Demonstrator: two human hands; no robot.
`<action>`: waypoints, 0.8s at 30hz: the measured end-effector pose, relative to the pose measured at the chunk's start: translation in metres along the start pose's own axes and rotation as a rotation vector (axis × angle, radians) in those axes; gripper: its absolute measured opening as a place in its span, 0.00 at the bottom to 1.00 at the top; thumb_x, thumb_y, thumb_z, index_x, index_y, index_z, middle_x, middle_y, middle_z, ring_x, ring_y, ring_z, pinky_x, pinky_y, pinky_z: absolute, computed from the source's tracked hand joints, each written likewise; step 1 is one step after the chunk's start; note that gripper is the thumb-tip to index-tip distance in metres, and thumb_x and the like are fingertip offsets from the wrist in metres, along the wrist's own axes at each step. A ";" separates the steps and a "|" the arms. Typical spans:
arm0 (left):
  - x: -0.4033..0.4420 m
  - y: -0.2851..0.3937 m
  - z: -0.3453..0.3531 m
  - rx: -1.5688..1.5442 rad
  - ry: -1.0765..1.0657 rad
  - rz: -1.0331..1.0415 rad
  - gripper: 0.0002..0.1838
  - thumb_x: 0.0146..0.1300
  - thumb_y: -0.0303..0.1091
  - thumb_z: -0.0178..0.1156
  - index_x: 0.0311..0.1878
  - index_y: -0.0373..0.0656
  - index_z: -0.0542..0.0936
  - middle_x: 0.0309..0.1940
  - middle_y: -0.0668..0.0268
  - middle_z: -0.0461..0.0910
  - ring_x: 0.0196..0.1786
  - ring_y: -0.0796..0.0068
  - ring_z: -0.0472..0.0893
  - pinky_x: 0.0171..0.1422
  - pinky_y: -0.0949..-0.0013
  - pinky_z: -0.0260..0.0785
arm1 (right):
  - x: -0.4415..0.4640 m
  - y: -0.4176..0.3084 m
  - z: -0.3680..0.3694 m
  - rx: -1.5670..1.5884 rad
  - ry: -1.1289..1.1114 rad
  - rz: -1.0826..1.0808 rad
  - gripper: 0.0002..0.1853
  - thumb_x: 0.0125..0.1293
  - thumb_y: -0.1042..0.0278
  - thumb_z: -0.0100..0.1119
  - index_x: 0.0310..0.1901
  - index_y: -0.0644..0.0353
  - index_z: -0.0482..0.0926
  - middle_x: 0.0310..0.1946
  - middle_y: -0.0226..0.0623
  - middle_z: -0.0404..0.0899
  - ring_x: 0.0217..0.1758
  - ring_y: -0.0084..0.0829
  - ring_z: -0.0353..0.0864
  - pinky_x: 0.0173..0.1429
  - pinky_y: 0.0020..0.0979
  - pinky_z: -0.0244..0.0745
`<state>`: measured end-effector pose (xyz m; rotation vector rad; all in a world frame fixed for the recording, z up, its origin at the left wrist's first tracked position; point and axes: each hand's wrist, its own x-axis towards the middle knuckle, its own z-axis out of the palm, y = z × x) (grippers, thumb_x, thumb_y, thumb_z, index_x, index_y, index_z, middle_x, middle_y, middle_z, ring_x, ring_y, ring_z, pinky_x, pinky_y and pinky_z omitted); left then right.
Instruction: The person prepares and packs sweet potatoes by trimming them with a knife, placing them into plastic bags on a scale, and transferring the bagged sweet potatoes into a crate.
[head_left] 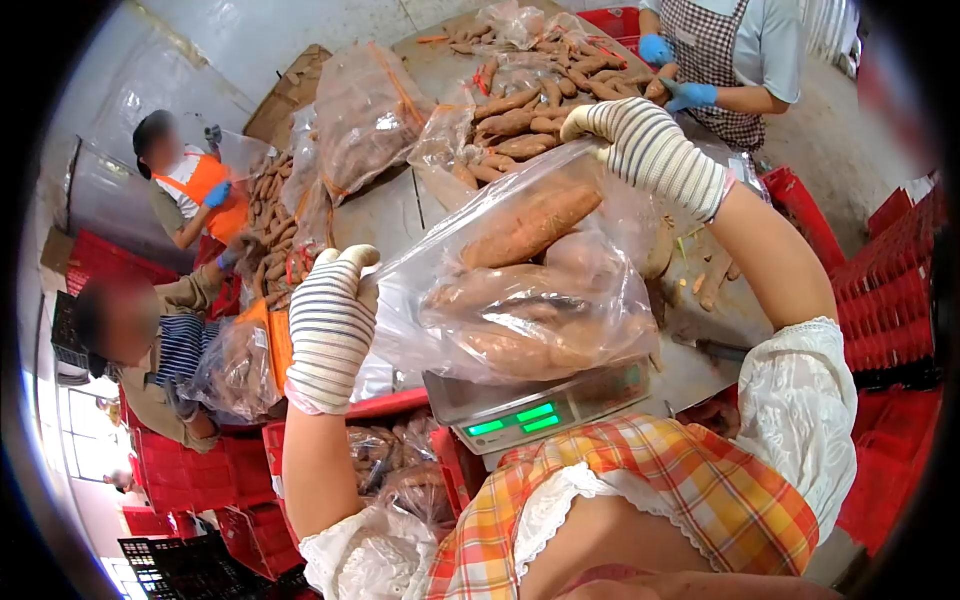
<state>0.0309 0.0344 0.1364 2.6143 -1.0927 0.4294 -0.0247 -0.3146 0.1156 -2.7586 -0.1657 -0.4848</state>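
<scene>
A clear plastic bag (440,255) with several sweet potatoes (530,228) in it hangs between my two hands, its top edge pulled wide. My left hand (333,325), in a striped knit glove, is closed on the bag's left corner. Gloved the same way, my right hand (650,150) pinches the opposite upper corner. Under the bag is a digital scale (535,415) with green lit displays; whether the bag's weight rests on it I cannot tell.
Loose sweet potatoes (520,125) and a large filled bag (365,130) cover the table's far part. Filled bags lie in a red crate (455,470) below my left arm. Co-workers stand left and at upper right; one wears blue gloves (690,95). Red crates (880,300) stand at right.
</scene>
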 end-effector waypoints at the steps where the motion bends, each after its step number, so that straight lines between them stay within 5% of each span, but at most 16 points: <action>1: -0.006 -0.002 0.003 0.033 0.019 0.035 0.15 0.51 0.19 0.58 0.43 0.41 0.77 0.33 0.54 0.78 0.34 0.56 0.78 0.40 0.65 0.71 | -0.003 -0.002 -0.001 0.000 -0.013 -0.001 0.15 0.55 0.72 0.57 0.46 0.58 0.77 0.36 0.45 0.81 0.41 0.43 0.81 0.44 0.39 0.75; 3: -0.026 0.000 0.007 0.216 -0.189 -0.069 0.13 0.55 0.24 0.57 0.46 0.44 0.77 0.33 0.54 0.79 0.34 0.57 0.79 0.41 0.63 0.73 | -0.012 -0.003 -0.002 -0.422 -0.332 0.055 0.16 0.55 0.72 0.56 0.47 0.58 0.77 0.37 0.47 0.81 0.42 0.45 0.81 0.44 0.40 0.75; 5: -0.051 0.000 0.010 0.245 -0.415 -0.232 0.13 0.56 0.31 0.57 0.47 0.47 0.78 0.30 0.56 0.80 0.31 0.58 0.80 0.39 0.63 0.72 | -0.032 0.013 0.005 -0.422 -0.454 0.084 0.16 0.55 0.72 0.56 0.48 0.58 0.77 0.37 0.48 0.81 0.42 0.46 0.80 0.45 0.40 0.75; 10: -0.106 0.002 0.028 0.119 -0.343 -0.257 0.15 0.58 0.29 0.55 0.50 0.44 0.78 0.30 0.56 0.82 0.29 0.64 0.81 0.37 0.65 0.73 | -0.080 0.030 -0.001 -0.322 -0.736 0.180 0.18 0.53 0.70 0.55 0.48 0.59 0.76 0.36 0.50 0.80 0.41 0.48 0.80 0.44 0.41 0.75; 13: -0.098 0.028 0.012 -0.495 0.021 -0.331 0.16 0.62 0.19 0.49 0.53 0.35 0.75 0.34 0.62 0.81 0.39 0.77 0.79 0.43 0.72 0.74 | -0.083 0.023 -0.021 -0.280 -0.610 0.176 0.19 0.49 0.72 0.54 0.46 0.61 0.77 0.33 0.50 0.79 0.39 0.48 0.79 0.44 0.42 0.74; 14: -0.096 0.031 0.015 -0.712 0.150 -0.384 0.16 0.63 0.24 0.51 0.54 0.36 0.75 0.34 0.63 0.81 0.37 0.78 0.79 0.40 0.75 0.72 | -0.080 0.015 -0.033 -0.342 -0.513 0.187 0.17 0.50 0.70 0.55 0.45 0.61 0.77 0.32 0.49 0.80 0.40 0.49 0.79 0.44 0.42 0.74; 16: -0.083 0.047 -0.009 -1.020 0.096 -0.546 0.16 0.63 0.28 0.52 0.55 0.37 0.74 0.33 0.64 0.80 0.34 0.80 0.77 0.35 0.78 0.70 | -0.079 0.007 -0.054 -0.251 -0.253 0.172 0.18 0.52 0.70 0.56 0.46 0.63 0.77 0.35 0.50 0.80 0.41 0.47 0.80 0.46 0.39 0.75; 18: -0.083 0.035 -0.014 -1.664 0.120 -0.572 0.17 0.61 0.28 0.55 0.54 0.35 0.74 0.29 0.61 0.80 0.31 0.77 0.79 0.37 0.76 0.73 | -0.078 0.015 -0.053 -0.033 0.068 0.067 0.19 0.53 0.70 0.57 0.48 0.66 0.76 0.38 0.50 0.80 0.43 0.44 0.80 0.49 0.36 0.75; 19: -0.082 0.041 -0.016 -1.886 0.082 -0.543 0.21 0.60 0.30 0.57 0.56 0.33 0.72 0.31 0.60 0.81 0.26 0.77 0.79 0.30 0.75 0.73 | -0.077 -0.002 -0.055 0.067 0.176 0.052 0.19 0.55 0.77 0.55 0.51 0.61 0.76 0.39 0.40 0.80 0.47 0.26 0.78 0.52 0.29 0.71; 24: -0.077 0.072 -0.030 -1.661 0.006 -0.459 0.28 0.58 0.32 0.59 0.63 0.38 0.67 0.38 0.54 0.81 0.24 0.74 0.80 0.29 0.76 0.75 | -0.072 -0.086 -0.044 0.259 0.033 -0.279 0.18 0.56 0.74 0.58 0.51 0.58 0.77 0.43 0.41 0.81 0.47 0.35 0.80 0.57 0.33 0.71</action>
